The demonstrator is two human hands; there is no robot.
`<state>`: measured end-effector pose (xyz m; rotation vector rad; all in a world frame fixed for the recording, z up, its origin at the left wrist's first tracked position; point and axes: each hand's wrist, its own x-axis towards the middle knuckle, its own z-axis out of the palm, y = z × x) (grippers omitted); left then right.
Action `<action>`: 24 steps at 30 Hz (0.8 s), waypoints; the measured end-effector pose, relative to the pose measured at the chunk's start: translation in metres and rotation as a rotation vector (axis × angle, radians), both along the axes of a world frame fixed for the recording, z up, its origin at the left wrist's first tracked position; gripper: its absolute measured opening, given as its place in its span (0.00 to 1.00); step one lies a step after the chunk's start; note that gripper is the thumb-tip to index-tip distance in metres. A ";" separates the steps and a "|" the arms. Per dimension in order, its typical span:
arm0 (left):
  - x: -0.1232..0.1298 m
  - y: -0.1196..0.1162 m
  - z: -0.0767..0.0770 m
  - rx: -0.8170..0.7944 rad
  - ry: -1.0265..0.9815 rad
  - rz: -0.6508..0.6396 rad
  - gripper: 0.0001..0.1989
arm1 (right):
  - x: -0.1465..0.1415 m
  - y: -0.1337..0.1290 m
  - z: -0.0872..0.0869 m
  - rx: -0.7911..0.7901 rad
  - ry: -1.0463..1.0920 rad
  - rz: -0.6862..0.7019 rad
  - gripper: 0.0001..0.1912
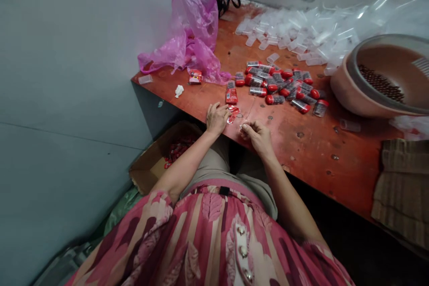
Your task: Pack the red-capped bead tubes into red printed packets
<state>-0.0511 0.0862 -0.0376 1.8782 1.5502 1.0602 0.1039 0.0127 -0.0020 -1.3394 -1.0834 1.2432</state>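
At the front edge of the red table (311, 147), my left hand (217, 119) rests with its fingertips on a crumpled red wrapper (233, 114). Just right of it my right hand (257, 136) is closed in a pinch; a tiny pale bit shows at the fingertips, too small to name. Beyond the wrapper lies a red packet (231, 95). A pile of small clear tubes with red caps (275, 84), filled with dark contents, spreads out to the right of the packet.
Pink plastic bag (197, 53), small red packet (195, 76) and white crumpled scrap (179, 91) lie left. Empty clear tubes (295, 31) heap at the back. Bowl (345, 85) with dark beads stands right. Cardboard box (144, 172) sits below the table; corrugated brown material (404, 178) hangs right.
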 end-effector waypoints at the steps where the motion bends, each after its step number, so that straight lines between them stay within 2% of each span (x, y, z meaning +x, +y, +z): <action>1: 0.001 0.001 -0.001 0.006 -0.010 0.006 0.07 | 0.000 0.001 -0.001 -0.003 0.000 -0.001 0.12; 6: 0.004 -0.003 0.004 0.017 -0.160 0.015 0.07 | -0.004 0.019 -0.009 0.028 0.022 -0.080 0.16; 10: 0.010 -0.020 0.020 -0.059 -0.385 -0.009 0.06 | -0.010 0.037 -0.013 0.041 0.140 -0.109 0.24; 14: 0.012 -0.029 0.035 -0.120 -0.553 -0.005 0.10 | -0.008 0.045 -0.010 0.000 0.232 -0.104 0.23; 17: 0.008 -0.028 0.040 -0.291 -0.698 -0.005 0.14 | -0.001 0.046 0.000 -0.033 0.237 -0.039 0.21; 21: 0.003 -0.024 0.043 -0.608 -0.845 -0.116 0.16 | 0.003 0.051 0.009 -0.064 0.208 0.005 0.20; 24: -0.004 -0.024 0.043 -0.661 -0.895 -0.077 0.18 | 0.001 0.059 0.006 -0.061 0.139 -0.009 0.21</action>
